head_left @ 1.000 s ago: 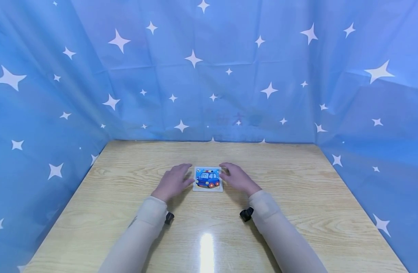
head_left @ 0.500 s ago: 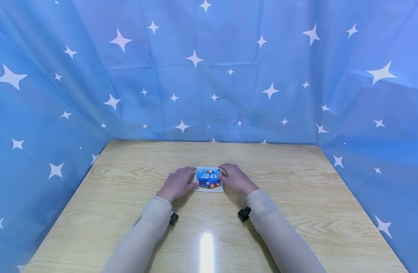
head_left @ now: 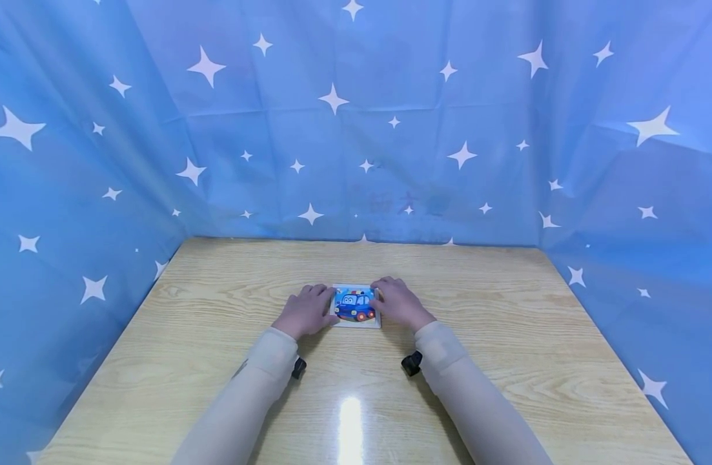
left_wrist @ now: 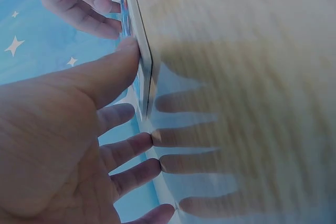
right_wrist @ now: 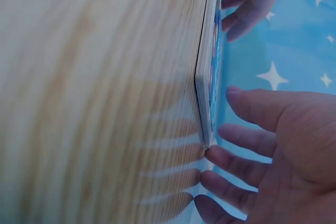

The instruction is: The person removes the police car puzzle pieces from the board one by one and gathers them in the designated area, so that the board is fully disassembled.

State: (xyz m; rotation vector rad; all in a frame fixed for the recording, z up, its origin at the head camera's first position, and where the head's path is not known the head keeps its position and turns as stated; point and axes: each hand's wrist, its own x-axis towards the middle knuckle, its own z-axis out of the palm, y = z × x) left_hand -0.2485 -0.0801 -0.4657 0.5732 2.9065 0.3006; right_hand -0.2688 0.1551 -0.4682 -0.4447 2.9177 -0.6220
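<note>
A small white-edged picture board [head_left: 354, 307], printed with a blue cartoon car, lies flat on the wooden table. At its left side is my left hand [head_left: 306, 311]. In the left wrist view the thumb [left_wrist: 127, 51] reaches the board's edge, while the other fingers stretch loosely down to the tabletop. My right hand [head_left: 401, 303] is at the opposite side. Its thumb [right_wrist: 244, 98] hovers beside the picture face in the right wrist view, and its lower fingertips touch the table by the board's corner. Neither hand has its fingers curled around the board.
The wooden table [head_left: 478, 290] reaches back to a blue curtain [head_left: 390, 161] with white stars, which also runs along both sides. A bright light reflection shows on the near tabletop. A black wrist device [head_left: 412, 363] sits at the right cuff, another at the left.
My left hand has moved right, up to the board's left edge. The right hand has shifted slightly left and in closer. The board stays almost in place.
</note>
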